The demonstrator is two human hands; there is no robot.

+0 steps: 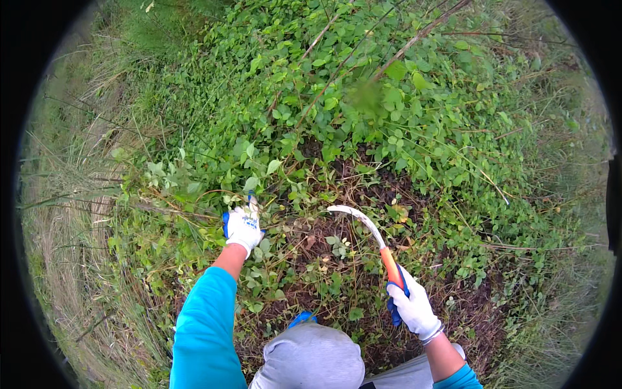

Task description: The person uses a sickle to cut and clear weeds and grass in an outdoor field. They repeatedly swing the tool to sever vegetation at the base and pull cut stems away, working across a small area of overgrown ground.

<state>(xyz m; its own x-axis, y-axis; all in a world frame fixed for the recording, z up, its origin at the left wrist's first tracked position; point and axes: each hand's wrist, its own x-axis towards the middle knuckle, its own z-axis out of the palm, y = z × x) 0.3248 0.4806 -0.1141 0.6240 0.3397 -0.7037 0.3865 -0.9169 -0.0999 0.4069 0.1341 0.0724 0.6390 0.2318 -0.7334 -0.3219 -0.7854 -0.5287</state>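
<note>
My right hand (413,304), in a white glove with a blue palm, grips the orange handle (391,267) of a sickle. The sickle's curved metal blade (364,219) arches up and to the left above cut stems and dark soil (320,238). My left hand (244,224), gloved the same way, reaches in among leafy vines (214,228). Thin stems run up to its fingers. Its palm side faces down and is hidden, so whether it holds any stems cannot be made out.
Dense green leafy growth (311,82) fills the ground ahead. Long dry stalks (423,34) slant across it at the upper right. Tall dry grass (82,233) stands on the left. My grey-clad knee (316,357) and a blue shoe tip (302,318) are at the bottom.
</note>
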